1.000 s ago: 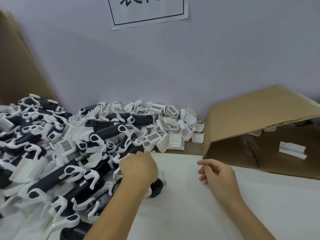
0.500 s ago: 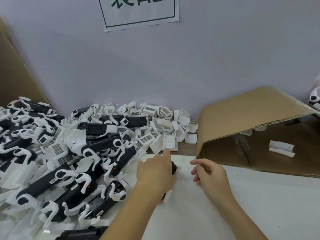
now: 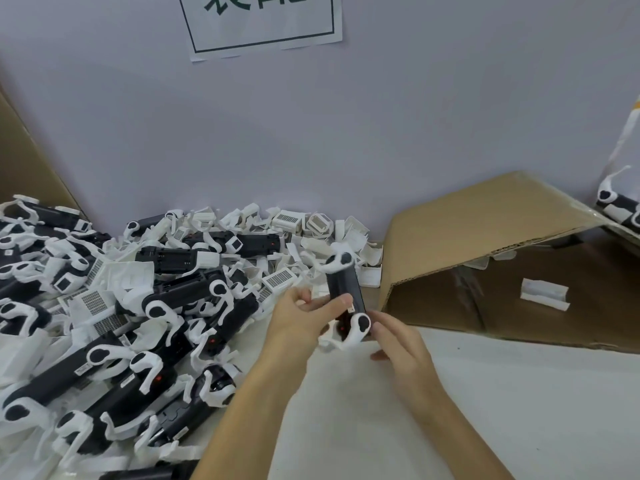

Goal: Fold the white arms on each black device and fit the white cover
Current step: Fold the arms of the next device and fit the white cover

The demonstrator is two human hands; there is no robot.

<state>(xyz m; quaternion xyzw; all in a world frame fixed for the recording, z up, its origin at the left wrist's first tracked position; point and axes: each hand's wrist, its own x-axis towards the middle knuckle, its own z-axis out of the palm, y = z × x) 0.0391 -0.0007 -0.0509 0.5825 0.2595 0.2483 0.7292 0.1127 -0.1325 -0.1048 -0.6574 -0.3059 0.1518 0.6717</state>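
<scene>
Heaps of black devices (image 3: 114, 341) with white arms, mixed with loose white covers (image 3: 284, 220), fill the surface (image 3: 519, 393) from 7 to 10 o'clock, running back to the wall (image 3: 381, 133) at 11. Just right of that pile the left hand (image 3: 298, 323) grips one black device (image 3: 346, 292) held up off the surface near the middle; its fingers (image 3: 332, 304) are curled across the body's near half, the thumb side hidden behind it. That device stands nearly on end, tilted a little, with one white arm (image 3: 332, 261) splayed out at its far top end and another white arm (image 3: 353, 332) curving round its lower end, where a small red dot shows on the black. The right hand (image 3: 401, 351) meets the lower end from 4 o'clock; its fingertips (image 3: 375, 325) touch the black body and the lower arm, the fingers loosely bent; whether they pinch it I cannot tell. Pale open surface spreads from 4 to 6 o'clock below both forearms. At 2 to 3 o'clock a cardboard box (image 3: 485, 223) lies on its side, mouth toward the hands, its near edge just beside the held device, with a white cover piece (image 3: 543, 294) inside. More devices (image 3: 620, 206) show at the right edge, and a paper sign (image 3: 263, 22) hangs at 12.
</scene>
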